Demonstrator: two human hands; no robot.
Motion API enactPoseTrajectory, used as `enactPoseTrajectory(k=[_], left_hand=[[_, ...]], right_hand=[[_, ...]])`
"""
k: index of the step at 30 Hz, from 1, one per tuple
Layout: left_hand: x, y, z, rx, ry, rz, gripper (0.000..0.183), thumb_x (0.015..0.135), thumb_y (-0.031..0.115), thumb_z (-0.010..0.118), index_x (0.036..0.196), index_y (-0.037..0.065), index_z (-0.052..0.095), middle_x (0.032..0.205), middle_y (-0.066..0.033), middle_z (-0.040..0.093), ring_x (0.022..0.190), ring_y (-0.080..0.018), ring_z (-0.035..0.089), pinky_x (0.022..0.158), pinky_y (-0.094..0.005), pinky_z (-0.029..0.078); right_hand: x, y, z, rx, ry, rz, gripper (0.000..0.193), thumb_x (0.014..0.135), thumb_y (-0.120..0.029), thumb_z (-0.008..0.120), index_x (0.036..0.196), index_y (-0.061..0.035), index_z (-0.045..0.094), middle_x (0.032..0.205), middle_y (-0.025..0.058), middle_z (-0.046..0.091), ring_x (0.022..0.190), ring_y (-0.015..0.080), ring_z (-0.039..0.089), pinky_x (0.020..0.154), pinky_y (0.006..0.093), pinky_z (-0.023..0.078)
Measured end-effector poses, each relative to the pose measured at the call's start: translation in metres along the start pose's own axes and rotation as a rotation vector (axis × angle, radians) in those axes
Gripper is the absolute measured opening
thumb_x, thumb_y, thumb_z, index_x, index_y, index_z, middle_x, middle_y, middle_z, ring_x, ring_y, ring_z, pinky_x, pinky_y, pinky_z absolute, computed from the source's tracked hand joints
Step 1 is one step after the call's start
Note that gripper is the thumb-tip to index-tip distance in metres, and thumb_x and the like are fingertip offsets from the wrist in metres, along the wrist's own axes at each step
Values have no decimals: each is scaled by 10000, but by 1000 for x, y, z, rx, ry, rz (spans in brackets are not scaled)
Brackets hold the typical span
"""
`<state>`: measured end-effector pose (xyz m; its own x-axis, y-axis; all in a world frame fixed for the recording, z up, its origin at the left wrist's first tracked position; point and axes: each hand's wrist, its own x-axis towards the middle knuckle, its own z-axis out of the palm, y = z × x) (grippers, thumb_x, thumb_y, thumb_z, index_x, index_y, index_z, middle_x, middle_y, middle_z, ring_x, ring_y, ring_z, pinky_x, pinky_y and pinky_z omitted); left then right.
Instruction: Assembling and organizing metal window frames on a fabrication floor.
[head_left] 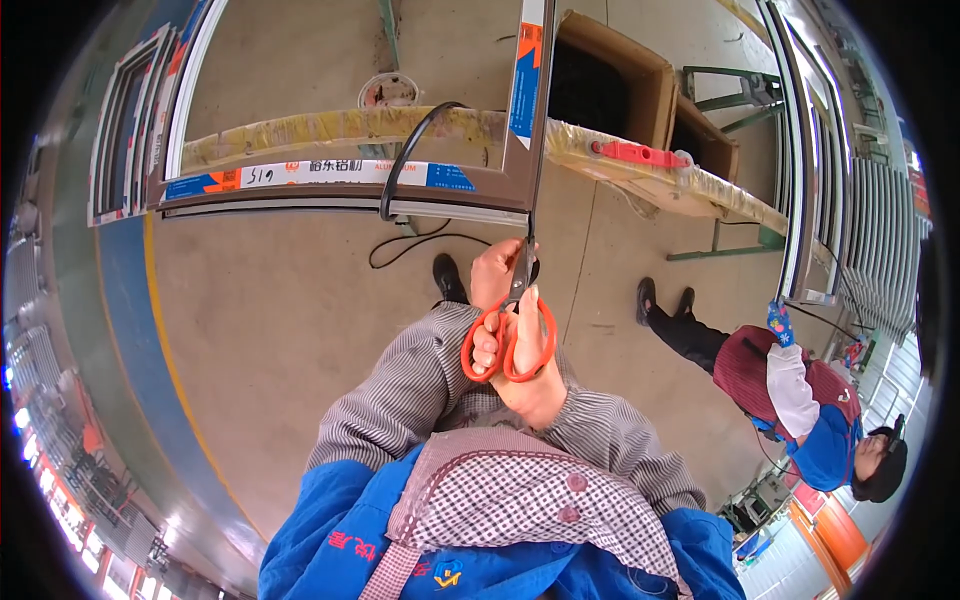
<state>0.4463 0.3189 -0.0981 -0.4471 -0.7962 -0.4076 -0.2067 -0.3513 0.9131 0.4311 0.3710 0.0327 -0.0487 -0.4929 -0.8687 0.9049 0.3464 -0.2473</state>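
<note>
My right hand [534, 385] grips scissors with red handles [549, 345]. Their dark blades [519, 279] point away from me, up to the near right corner of a brown window frame [520, 185]. Just beyond, my left hand [494, 272] is closed at that corner, its fingertips pinching a thin black rubber strip [533, 222] beside the blades. Whether the blades have closed on the strip cannot be made out. A longer black strip [408, 150] loops over the frame's near bar and trails below it.
The frame lies on a yellow-wrapped support [340, 127]. A red tool [642, 153] rests on the support's right part, before open cardboard boxes [655, 85]. More frames [125, 130] stand left. At right, a co-worker [800, 400] touches another frame [800, 230] with a blue glove.
</note>
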Motion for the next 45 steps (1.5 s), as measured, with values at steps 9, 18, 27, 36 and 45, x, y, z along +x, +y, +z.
enactPoseTrajectory(k=[9,18,27,36,45], left_hand=[[-3,-3,9,-49,138,30,133,773,159,607,841,53,649,693,-109,625,614,-187,608,579,-286,456],[-7,-3,24,-8,299,34,121,829,84,587,883,-18,624,686,-25,608,618,-57,523,570,-216,429],[-13,-10,43,-1104,103,-241,231,893,71,497,1118,64,550,999,-40,599,741,-80,539,744,-232,464],[2,-23,84,-1673,124,-13,146,840,77,588,984,91,572,1043,-30,587,856,-144,598,779,-316,500],[10,-31,93,-1683,158,69,161,831,105,610,983,91,560,1043,-18,584,850,-131,595,804,-317,503]], right_hand=[[-3,-5,-5,-119,-26,-55,566,883,-602,307,715,-73,420,526,30,399,480,155,393,490,288,359],[-9,-38,-49,-47,-195,156,521,914,-546,295,674,-96,397,466,-18,331,366,91,295,361,197,271],[-5,-105,-127,-961,-190,94,252,884,-296,519,773,-76,469,533,-22,437,411,68,406,383,200,339],[11,-129,-115,-1138,-215,304,462,879,-532,435,809,-77,473,564,-28,422,416,50,380,385,186,336],[14,-121,-98,-1159,-157,224,490,860,-552,459,765,-72,469,534,-24,431,396,55,396,374,186,348]])
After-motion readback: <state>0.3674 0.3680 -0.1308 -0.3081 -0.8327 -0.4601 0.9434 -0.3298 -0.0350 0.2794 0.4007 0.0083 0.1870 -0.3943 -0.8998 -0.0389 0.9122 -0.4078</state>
